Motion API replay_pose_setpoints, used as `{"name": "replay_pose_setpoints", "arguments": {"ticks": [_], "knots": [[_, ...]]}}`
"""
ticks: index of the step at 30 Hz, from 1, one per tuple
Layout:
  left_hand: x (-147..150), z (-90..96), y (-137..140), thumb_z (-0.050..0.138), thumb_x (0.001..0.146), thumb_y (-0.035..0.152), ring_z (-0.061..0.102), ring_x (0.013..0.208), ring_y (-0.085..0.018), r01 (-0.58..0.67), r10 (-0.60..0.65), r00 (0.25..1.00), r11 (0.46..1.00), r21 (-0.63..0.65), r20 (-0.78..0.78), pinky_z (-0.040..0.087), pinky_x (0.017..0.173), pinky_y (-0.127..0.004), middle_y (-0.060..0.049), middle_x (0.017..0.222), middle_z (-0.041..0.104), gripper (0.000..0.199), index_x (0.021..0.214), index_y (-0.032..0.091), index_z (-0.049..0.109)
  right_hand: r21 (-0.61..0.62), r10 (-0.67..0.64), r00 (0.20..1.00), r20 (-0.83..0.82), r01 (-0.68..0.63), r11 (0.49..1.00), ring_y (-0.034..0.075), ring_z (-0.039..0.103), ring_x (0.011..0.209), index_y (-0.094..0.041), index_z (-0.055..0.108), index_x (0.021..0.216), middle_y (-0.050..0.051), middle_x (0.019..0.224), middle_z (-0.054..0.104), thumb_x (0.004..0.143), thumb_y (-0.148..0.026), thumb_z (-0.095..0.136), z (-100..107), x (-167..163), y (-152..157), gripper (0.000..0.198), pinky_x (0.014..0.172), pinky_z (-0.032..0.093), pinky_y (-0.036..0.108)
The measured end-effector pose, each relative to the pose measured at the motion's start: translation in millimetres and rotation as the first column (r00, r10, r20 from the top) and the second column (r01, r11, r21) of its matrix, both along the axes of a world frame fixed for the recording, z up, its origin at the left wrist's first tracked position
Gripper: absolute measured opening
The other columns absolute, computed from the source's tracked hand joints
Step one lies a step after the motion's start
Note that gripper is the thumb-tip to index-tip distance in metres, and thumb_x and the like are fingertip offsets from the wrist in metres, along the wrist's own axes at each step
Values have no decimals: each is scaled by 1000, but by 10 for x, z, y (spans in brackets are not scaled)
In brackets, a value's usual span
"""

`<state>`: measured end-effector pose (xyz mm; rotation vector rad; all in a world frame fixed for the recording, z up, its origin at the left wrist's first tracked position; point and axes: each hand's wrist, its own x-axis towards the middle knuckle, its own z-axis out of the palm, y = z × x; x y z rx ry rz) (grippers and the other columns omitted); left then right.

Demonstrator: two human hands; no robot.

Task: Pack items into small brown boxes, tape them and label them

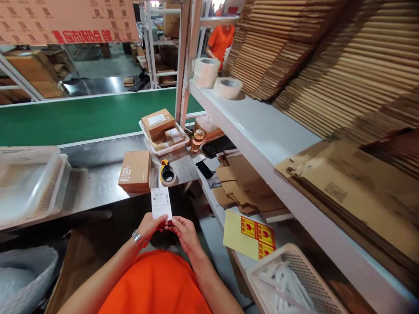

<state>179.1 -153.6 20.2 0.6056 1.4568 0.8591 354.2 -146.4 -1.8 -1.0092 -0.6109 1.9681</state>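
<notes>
A white printed shipping label [161, 203] is held up in front of my body, its lower edge between my fingers. My left hand [151, 226], with a metal watch on the wrist, is closed on the label's lower left. Pinching at its lower right corner is my right hand [183, 232]. Just beyond the label, a closed brown cardboard box [135, 171] with white lettering lies on the metal table. Beside that box sits a tape dispenser [167, 173] with a yellow part and a roll of tape.
A white basket [159, 152] holding small boxes stands behind, near a green conveyor [81, 114]. Stacked white trays [31, 183] are at left. On the right, a shelf [262, 124] carries tape rolls [207, 72] and flattened cardboard; fragile stickers [250, 235] lie below. A co-worker [221, 41] stands farther back.
</notes>
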Motion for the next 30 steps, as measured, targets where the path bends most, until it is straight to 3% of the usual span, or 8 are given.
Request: {"name": "replay_pose_setpoints", "arguments": {"ticks": [7,15,18,20,22,24,26,30], "knots": [[-15,27,-108,108,53,58,73,64,-17,-134,143,981,988,-73,130,51,58,-26,-9,75,81,64,86,11,81,-63,67,997,-42,-70,996,20,80,79,-17,91,88,9,82,87,61,-60,110,-34,-62,6,55,83,64,33],[-78,-115,-200,100,62,67,75,67,-21,-89,94,994,993,-73,63,55,63,-31,-9,74,80,60,81,14,79,-71,146,989,-3,-146,987,18,77,74,-17,90,84,7,82,86,59,-63,110,-120,-71,31,56,77,61,31],[-103,-234,-218,93,70,70,82,82,-30,-25,26,985,1000,12,-170,66,76,-42,-16,91,85,63,97,14,81,-58,135,990,49,-132,990,17,75,74,-17,91,82,6,79,84,58,-64,108,-187,-67,31,56,73,59,29],[-122,-297,-234,90,74,68,82,112,-41,12,77,878,983,182,-472,68,99,-57,-24,122,84,74,121,12,80,-36,107,989,97,-104,994,17,73,75,-18,91,81,6,78,83,60,-66,106,-235,-61,28,54,71,58,29],[-136,-313,-253,86,81,65,71,141,-45,124,146,747,928,352,-649,58,121,-66,-27,150,74,78,138,13,76,-22,79,988,130,-77,997,17,72,75,-19,91,81,6,78,82,62,-66,104,-272,-50,25,53,71,57,28],[-134,-271,-265,77,95,62,69,147,-39,324,33,747,854,408,-664,55,128,-60,-20,151,77,59,136,20,82,-9,73,986,152,-72,997,18,72,75,-19,91,81,6,79,83,65,-66,102,-291,-31,24,52,71,57,29],[-111,-194,-263,66,106,57,80,129,-31,480,-180,782,785,392,-597,62,118,-48,-12,133,86,42,125,26,88,29,93,978,187,-100,995,19,72,75,-20,92,83,7,81,84,69,-66,99,-289,4,25,49,72,57,31],[-27,-96,-235,63,109,54,86,100,-28,504,-297,809,795,337,-507,67,95,-37,-9,111,92,41,114,26,92,197,107,936,335,-180,964,20,70,73,-22,90,79,4,77,82,79,-60,89,-250,113,30,38,74,56,33]]}}
